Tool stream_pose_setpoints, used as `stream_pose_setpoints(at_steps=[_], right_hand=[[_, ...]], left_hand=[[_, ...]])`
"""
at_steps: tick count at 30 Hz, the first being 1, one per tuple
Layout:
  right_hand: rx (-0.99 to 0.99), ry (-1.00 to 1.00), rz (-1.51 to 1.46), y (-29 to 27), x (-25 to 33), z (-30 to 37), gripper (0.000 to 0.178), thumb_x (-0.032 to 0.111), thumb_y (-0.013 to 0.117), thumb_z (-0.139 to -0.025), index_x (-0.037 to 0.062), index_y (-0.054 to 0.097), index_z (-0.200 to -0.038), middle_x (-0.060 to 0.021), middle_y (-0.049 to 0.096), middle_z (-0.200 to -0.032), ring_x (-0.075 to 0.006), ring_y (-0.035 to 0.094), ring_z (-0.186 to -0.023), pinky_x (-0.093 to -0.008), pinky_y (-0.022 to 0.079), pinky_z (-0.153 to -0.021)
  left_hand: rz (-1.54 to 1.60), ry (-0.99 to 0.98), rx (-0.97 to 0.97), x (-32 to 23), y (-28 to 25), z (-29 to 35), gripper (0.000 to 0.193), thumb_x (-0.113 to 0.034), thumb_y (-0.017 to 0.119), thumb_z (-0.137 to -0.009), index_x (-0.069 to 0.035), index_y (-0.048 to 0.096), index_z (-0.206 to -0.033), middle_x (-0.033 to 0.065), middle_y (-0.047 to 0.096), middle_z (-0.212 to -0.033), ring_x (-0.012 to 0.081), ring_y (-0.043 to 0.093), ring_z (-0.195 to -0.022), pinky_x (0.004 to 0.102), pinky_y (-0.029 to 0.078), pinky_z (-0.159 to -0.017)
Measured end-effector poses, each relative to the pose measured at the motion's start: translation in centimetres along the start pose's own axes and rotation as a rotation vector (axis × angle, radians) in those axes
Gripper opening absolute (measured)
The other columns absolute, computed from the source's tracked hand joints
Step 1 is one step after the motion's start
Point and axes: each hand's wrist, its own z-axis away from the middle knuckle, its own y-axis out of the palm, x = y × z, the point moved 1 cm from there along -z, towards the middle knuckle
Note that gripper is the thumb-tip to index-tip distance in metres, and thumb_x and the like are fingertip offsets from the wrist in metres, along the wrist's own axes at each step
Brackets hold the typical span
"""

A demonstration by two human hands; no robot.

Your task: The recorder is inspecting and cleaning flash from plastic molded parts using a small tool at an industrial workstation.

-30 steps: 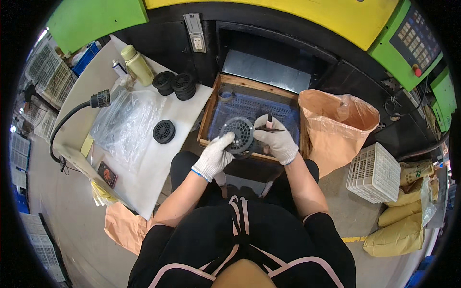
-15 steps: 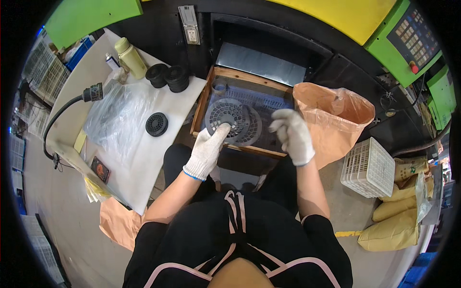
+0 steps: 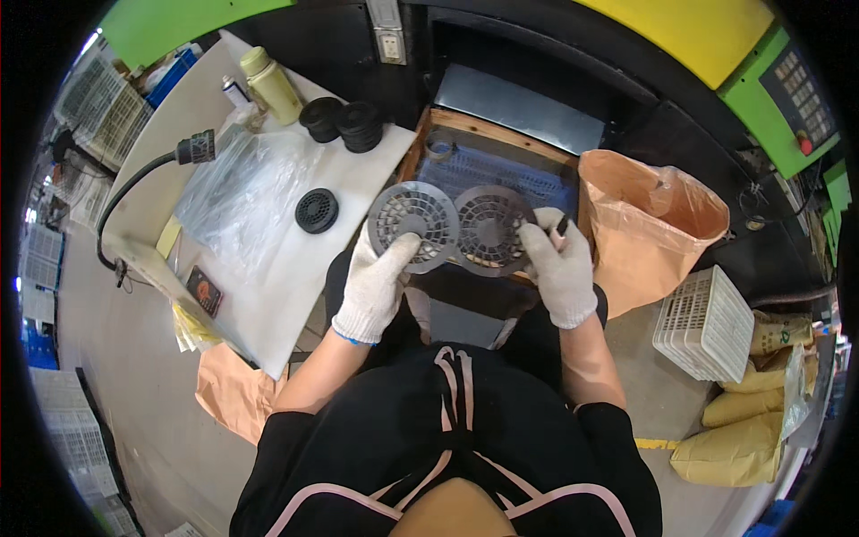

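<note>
Two round grey slotted plastic grilles are held side by side above a wooden-framed box [image 3: 501, 131], their rims meeting or overlapping. I cannot tell whether they are joined. My left hand [image 3: 371, 286], in a white knit glove, grips the left grille [image 3: 413, 220], thumb on its lower face. My right hand [image 3: 564, 273], gloved too, pinches the outer edge of the right grille [image 3: 491, 231]. A small dark thing [image 3: 562, 225] shows at the right fingers, too small to name. Behind the grilles, the box holds a blue mesh basket [image 3: 528, 183].
On the white table [image 3: 277, 331] at left lie a round black grille [image 3: 317, 210], stacked black grilles [image 3: 360, 127], a clear plastic bag [image 3: 237, 210], a bottle [image 3: 271, 88] and a gooseneck lamp [image 3: 134, 186]. At right stand an open paper sack [image 3: 626, 259] and white crates [image 3: 702, 327].
My right hand has come in and taken the edge of the right grille. The grilles, overlapping before, are now spread side by side. The whole view has shifted slightly.
</note>
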Motion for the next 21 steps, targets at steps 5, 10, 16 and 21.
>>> stream_pose_setpoints(at_steps=[5,10,16,21], right_hand=[[-0.183,0.034,-0.06,-1.0,-0.6,0.1,0.017,0.024,0.061,-0.097,0.0084,0.058,-0.105,0.0036,0.055,-0.07,-0.0026,0.046,-0.052,-0.0186,0.037,-0.043],[0.002,-0.008,-0.339,-1.5,-0.5,0.2,0.019,0.026,0.061,-0.097,0.0081,0.058,-0.103,0.0042,0.054,-0.072,-0.0027,0.046,-0.05,-0.0186,0.038,-0.041],[0.111,0.094,0.087,1.0,-0.7,0.8,0.018,0.019,0.068,-0.092,0.0038,0.064,-0.101,0.0023,0.06,-0.077,-0.0043,0.05,-0.059,-0.0222,0.044,-0.054],[0.08,0.058,0.164,1.2,0.0,0.9,0.02,0.018,0.069,-0.091,0.0026,0.066,-0.104,0.0019,0.061,-0.077,-0.0047,0.053,-0.063,-0.0221,0.045,-0.056]], left_hand=[[-0.119,0.081,0.03,-1.0,1.3,0.9,0.047,0.003,0.057,-0.093,0.002,0.046,-0.139,0.0099,0.062,-0.124,0.0161,0.061,-0.11,0.0315,0.051,-0.098],[-0.23,0.07,0.03,-0.9,1.4,1.4,0.041,0.0,0.058,-0.094,0.003,0.049,-0.134,0.0092,0.064,-0.121,0.0148,0.061,-0.108,0.0307,0.052,-0.096],[-0.242,-0.011,0.149,-0.2,1.4,1.3,0.046,-0.009,0.053,-0.1,0.003,0.042,-0.143,0.0135,0.059,-0.132,0.0211,0.06,-0.119,0.0356,0.049,-0.103],[-0.232,-0.064,0.223,-0.4,1.6,1.5,0.048,-0.015,0.057,-0.1,0.003,0.042,-0.143,0.0138,0.059,-0.132,0.0211,0.059,-0.119,0.0359,0.049,-0.102]])
